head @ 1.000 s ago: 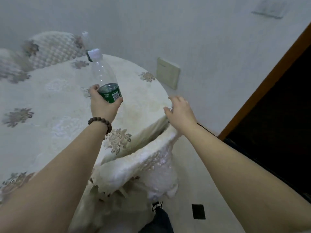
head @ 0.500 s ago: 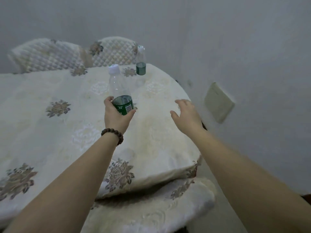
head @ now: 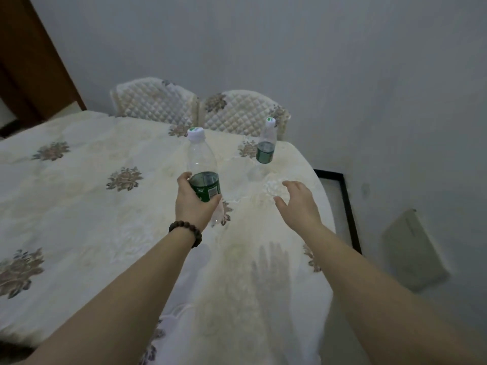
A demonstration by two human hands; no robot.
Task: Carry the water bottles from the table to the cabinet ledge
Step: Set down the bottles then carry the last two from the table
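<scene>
The left hand (head: 193, 204) is closed around the lower half of a clear plastic water bottle (head: 203, 164), thumb on the near-left side and fingers wrapped over the green label. The bottle's long axis runs nearly vertical, with the white cap pointing toward 12 o'clock and leaning slightly away from the camera; its clear base shows below the hand, and whether it touches the cloth cannot be told. A bracelet (head: 186, 231) of dark wooden beads circles the left wrist.

At about 3 o'clock from that grip, the right hand (head: 296, 200) is empty, fingers spread and loosely curled, palm down above the tablecloth, holding nothing. Whether its fingertips touch the cloth cannot be told.

At roughly 1 o'clock from the held bottle, well apart from both hands, a second water bottle (head: 266, 143) stands upright near the far edge of the table (head: 79, 180), its white cap up and its green label around the middle. That makes two bottles in all: one gripped, one free-standing.

The table is covered with a cream tablecloth patterned with grey-brown flower motifs. Behind it, at 12 o'clock, two chairs with quilted cream backs stand side by side: the left chair (head: 155, 101) and the right chair (head: 242, 111), the second bottle just in front of the right one. A brown wooden door frame (head: 39, 56) rises at 10 o'clock.
</scene>
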